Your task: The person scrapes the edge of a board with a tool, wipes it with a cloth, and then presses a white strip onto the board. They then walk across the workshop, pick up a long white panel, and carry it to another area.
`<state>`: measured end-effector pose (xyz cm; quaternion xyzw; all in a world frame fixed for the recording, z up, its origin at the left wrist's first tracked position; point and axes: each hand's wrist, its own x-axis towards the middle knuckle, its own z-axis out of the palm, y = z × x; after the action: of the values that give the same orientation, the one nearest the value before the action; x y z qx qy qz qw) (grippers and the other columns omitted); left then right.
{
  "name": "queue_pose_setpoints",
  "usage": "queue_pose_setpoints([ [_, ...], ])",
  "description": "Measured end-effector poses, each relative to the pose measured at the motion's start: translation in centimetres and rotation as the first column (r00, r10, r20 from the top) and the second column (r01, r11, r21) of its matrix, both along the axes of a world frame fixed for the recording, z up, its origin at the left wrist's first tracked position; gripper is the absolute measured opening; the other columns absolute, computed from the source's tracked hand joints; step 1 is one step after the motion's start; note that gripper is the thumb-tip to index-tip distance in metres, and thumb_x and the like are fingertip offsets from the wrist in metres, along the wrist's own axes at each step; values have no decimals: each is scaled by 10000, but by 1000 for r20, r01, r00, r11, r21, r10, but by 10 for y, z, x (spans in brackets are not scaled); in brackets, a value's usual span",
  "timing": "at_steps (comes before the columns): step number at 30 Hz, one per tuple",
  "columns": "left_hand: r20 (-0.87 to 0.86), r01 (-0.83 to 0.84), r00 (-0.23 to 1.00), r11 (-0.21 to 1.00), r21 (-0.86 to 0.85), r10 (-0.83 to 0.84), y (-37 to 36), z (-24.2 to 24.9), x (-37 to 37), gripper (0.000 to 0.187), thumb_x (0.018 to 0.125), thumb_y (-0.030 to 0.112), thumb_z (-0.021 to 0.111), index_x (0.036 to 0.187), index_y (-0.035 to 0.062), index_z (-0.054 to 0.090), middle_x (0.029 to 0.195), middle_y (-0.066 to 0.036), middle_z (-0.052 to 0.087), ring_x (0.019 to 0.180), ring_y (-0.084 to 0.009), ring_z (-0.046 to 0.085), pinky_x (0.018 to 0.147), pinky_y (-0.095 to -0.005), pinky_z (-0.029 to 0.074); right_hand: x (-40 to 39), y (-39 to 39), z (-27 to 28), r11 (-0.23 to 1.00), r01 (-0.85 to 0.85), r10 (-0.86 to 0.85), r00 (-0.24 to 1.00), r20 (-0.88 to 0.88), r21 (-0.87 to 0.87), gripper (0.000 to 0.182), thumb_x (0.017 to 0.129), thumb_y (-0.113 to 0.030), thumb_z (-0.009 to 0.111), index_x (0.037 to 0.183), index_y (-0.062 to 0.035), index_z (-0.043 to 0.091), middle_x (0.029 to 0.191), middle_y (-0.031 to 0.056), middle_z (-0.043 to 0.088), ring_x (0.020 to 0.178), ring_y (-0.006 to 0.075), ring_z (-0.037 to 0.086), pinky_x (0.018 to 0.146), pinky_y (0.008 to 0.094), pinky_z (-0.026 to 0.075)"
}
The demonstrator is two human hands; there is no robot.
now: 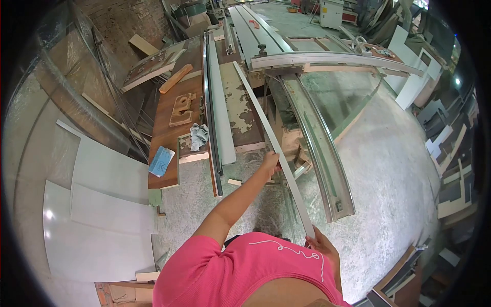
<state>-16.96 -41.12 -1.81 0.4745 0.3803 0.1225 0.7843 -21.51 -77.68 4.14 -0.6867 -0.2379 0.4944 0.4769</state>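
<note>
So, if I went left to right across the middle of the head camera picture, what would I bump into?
White panels → blue packet → crumpled cloth → dark rail → flat white board → long pale strip → wide metal track.

Brown wooden table (166, 137), pale scuffed floor (383, 158) around it. Brick wall (120, 23) behind the table. Left of it I see clear plastic sheeting (66, 59), big white panels (110, 210). White cabinet (331, 14) far beyond, rightward. Well right: loose boards (453, 148), small bright light (457, 81).
</note>
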Motion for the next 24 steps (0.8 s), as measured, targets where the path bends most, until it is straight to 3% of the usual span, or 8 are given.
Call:
queue_pose_setpoints([
  [5,-4,-20,1000,1000,6,20,12,6,12,172,847,147,432,946,17,488,752,-84,558,597,-215,582,520,-362,511,4,3,13,998,55,-54,996,-77,17,442,882,-342,446,1214,-52,414,682,72,536,611,134,509,564,279,421],
  [7,-12,-9,1000,1000,-4,9,15,9,13,172,846,142,432,947,15,487,764,-85,558,607,-216,584,530,-364,514,6,9,20,999,49,-50,977,205,11,426,883,-356,436,1150,-27,476,689,91,542,626,143,487,588,282,409],
  [10,-49,20,999,1000,-3,-20,16,12,13,160,848,130,429,944,19,492,793,-89,566,644,-214,589,573,-366,519,11,9,3,998,61,-61,971,230,7,431,880,-367,437,1124,-17,497,698,101,543,640,146,474,607,281,402],
  [14,-49,12,999,999,47,-10,21,20,18,158,850,120,432,949,19,502,800,-85,568,670,-206,592,598,-360,521,7,22,-8,995,101,-102,962,253,16,432,884,-338,438,1194,-38,446,693,99,547,630,147,481,599,269,399],
  [16,-53,36,998,998,50,-33,27,23,17,160,850,121,434,950,19,506,797,-80,566,663,-199,589,592,-355,519,3,31,5,972,233,-229,960,163,-5,431,880,-244,462,1262,-66,376,675,104,544,603,141,483,574,256,393],
  [20,-35,31,999,995,93,-28,52,19,26,156,850,125,438,928,19,521,783,-67,561,664,-182,581,581,-336,513,8,71,27,985,162,-143,955,258,-53,463,869,-148,474,1303,-94,321,653,108,535,572,127,464,543,252,386],
  [22,-24,46,999,994,102,-44,60,19,25,203,846,140,455,997,7,487,835,-83,558,683,-175,576,583,-319,509,15,94,20,988,154,-146,948,284,-7,463,864,-103,471,1304,-103,326,635,114,522,555,115,437,525,257,383],
  [24,22,-86,996,986,142,84,52,37,12,280,824,109,470,1062,-36,446,742,-82,547,576,-170,573,491,-311,505,20,123,32,986,169,-166,946,278,14,462,866,-96,465,1306,-107,327,657,102,535,564,112,426,527,249,373],
])
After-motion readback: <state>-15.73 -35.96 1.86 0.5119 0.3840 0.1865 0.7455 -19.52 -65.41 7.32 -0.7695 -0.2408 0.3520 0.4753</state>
